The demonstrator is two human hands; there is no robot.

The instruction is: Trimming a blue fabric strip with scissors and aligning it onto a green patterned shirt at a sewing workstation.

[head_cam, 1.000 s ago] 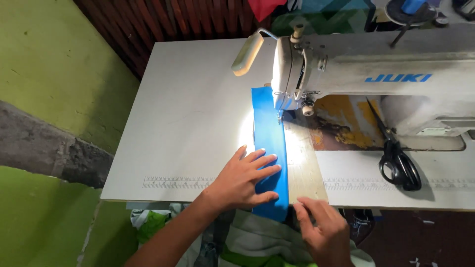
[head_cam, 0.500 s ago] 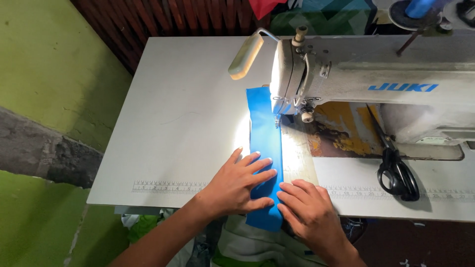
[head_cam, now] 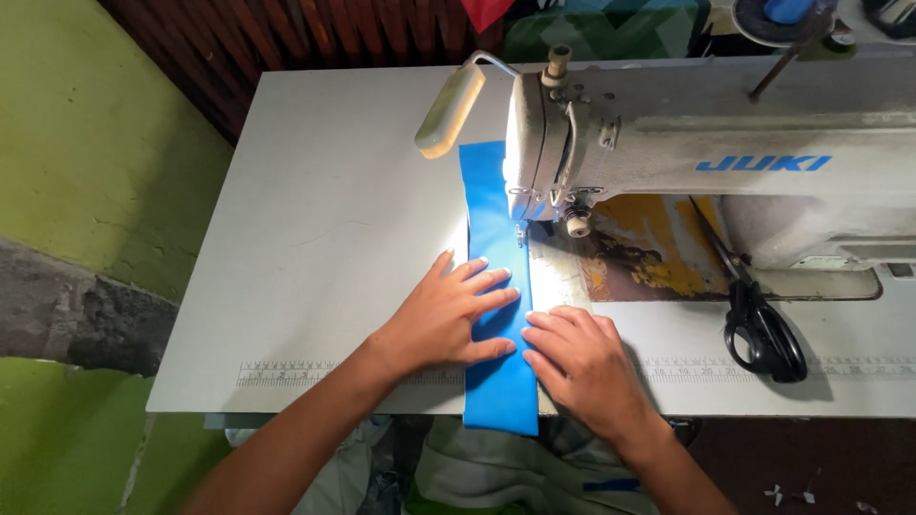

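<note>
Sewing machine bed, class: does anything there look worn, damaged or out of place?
Yes. The machine bed right of the needle is badly worn, its yellow paint flaked to dark patches. Black scissors lie half on it. The blue fabric strip lies straight under the left hand and right hand.

The machine [head_cam: 706,162] is cut off at the right edge. Its head hides the needle and the strip [head_cam: 496,286] beneath it. Both hands [head_cam: 448,315] [head_cam: 577,367] cover the strip's middle. The scissors' [head_cam: 759,319] blade tips vanish under the machine arm. Forearms leave the frame at the bottom.
</note>
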